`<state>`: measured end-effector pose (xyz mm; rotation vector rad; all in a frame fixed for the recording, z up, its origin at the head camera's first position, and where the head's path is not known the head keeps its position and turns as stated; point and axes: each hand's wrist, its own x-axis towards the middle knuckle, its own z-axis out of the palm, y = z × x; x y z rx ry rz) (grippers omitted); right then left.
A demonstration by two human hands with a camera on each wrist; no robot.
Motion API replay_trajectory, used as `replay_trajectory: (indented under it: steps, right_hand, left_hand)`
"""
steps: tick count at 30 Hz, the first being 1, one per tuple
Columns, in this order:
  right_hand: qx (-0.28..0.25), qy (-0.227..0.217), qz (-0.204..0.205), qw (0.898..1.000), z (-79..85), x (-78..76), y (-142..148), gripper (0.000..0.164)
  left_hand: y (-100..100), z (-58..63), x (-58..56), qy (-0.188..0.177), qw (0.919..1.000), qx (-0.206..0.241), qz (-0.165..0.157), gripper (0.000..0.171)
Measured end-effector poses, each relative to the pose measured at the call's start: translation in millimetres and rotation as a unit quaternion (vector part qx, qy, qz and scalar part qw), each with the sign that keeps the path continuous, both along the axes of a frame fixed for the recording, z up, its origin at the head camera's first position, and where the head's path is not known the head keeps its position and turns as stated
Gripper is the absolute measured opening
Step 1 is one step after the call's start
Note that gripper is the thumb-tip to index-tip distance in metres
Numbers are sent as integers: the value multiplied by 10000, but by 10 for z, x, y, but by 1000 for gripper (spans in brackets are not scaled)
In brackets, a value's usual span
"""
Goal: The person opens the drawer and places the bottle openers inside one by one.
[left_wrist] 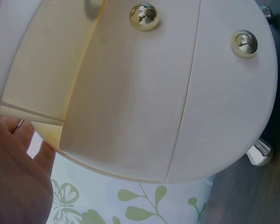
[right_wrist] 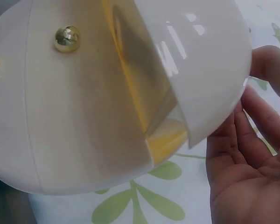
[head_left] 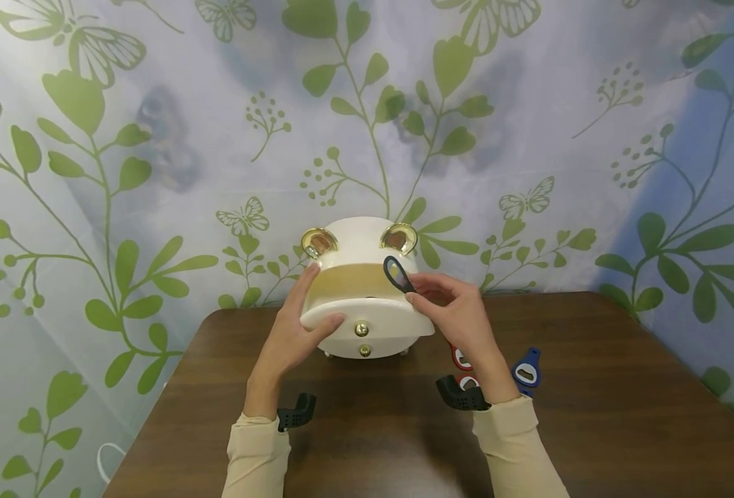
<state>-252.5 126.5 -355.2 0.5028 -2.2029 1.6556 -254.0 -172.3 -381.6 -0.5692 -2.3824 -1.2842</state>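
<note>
A glossy white storage box (head_left: 359, 238) with two gold ears stands on the table, round gold knobs on its front. A curved white panel (head_left: 367, 311) juts forward, with the yellow interior (head_left: 348, 280) visible above it. My left hand (head_left: 288, 335) grips the box's left side, its thumb across the panel and its fingers along the side. Above the panel's right end, my right hand (head_left: 456, 308) pinches a black bottle opener (head_left: 396, 274) between thumb and fingers. The white body hides some fingertips in the left wrist view; the opener does not show in the right wrist view.
Red bottle openers (head_left: 461, 357) lie on the brown table (head_left: 367, 443) under my right forearm. A blue bottle opener (head_left: 527, 369) lies farther right, another blue piece beside it. A leaf-patterned cloth (head_left: 248, 138) hangs behind the box.
</note>
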Motion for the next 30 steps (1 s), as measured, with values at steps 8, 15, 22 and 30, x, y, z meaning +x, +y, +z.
replay_trajectory:
  steps: [8,15,22,30]
  right_hand:
    - [-393,-447,357,9976,-9,-14,-14,33]
    - [-596,-685,538,9944,-14,-19,1,35]
    - [-578,-778,557,9937,-18,-22,14,36]
    - [-556,-768,504,9942,-27,-19,10,36]
  left_hand:
    - [-6,-18,-19,23,10000,36,-21,91]
    - [-2,-5,-16,47,10000,38,-50,91]
    - [0,-2,-20,76,9999,64,-59,90]
    - [-4,-2,-10,23,10000,33,-28,90]
